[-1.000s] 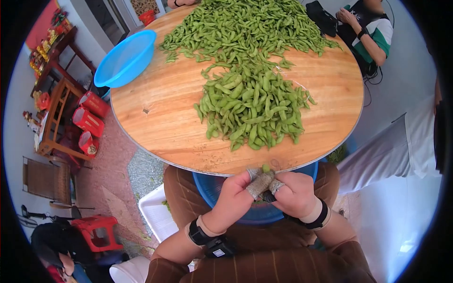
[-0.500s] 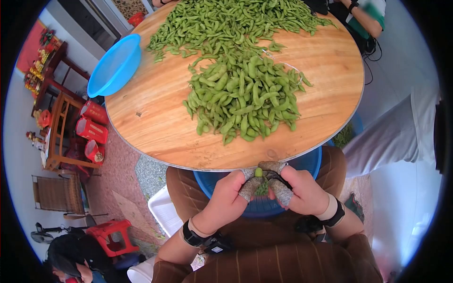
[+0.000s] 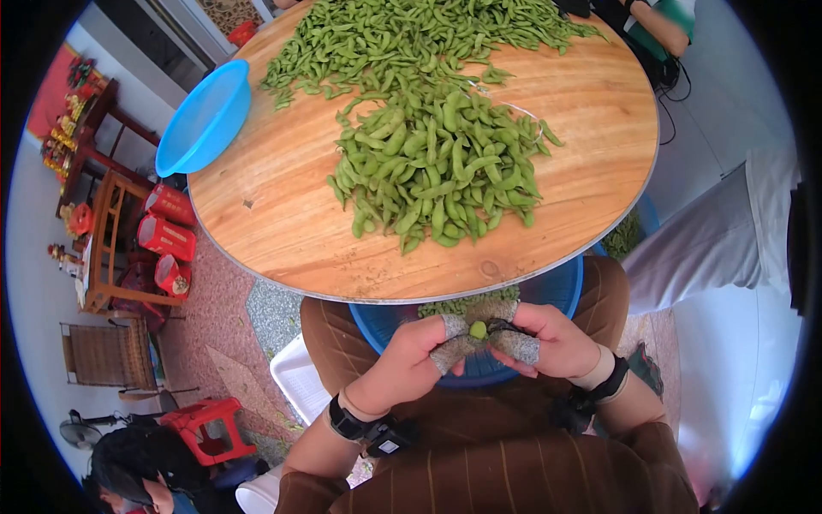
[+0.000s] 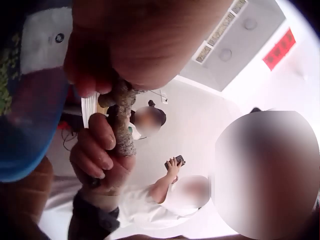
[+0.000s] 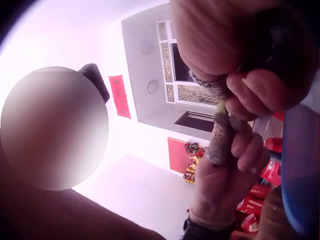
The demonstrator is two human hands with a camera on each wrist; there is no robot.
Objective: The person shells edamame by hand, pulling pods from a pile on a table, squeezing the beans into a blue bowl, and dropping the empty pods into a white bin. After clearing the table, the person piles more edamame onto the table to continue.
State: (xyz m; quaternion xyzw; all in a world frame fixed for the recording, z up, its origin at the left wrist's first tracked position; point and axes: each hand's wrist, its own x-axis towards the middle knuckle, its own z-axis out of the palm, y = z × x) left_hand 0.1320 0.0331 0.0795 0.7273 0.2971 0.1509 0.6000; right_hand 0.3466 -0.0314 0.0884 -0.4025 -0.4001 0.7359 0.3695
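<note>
A green soybean pod (image 3: 478,329) shows at the meeting fingertips of both hands, over the near edge of the table. My left hand (image 3: 402,360) pinches it from the left. From the other side my right hand (image 3: 552,343) holds it, with something black by its fingers. Grey wraps (image 3: 515,346) cover the thumb and a finger of each hand. Below is a blue basin (image 3: 364,330) with shelled green beans (image 3: 462,303) inside. In the right wrist view, a pale bit of the pod (image 5: 221,106) peeks out between the wrapped fingertips.
A pile of soybean pods (image 3: 437,171) lies on the round wooden table (image 3: 265,231), with a larger heap (image 3: 411,43) behind. A light-blue basin (image 3: 204,120) leans at the left edge. A white basket (image 3: 300,377) stands by the left knee. A person (image 3: 711,240) stands at right.
The hands have drawn slightly down, away from the table edge, and the fingertips have shifted around the pod. Shelled beans in the basin now show beyond the hands. The head view has tilted.
</note>
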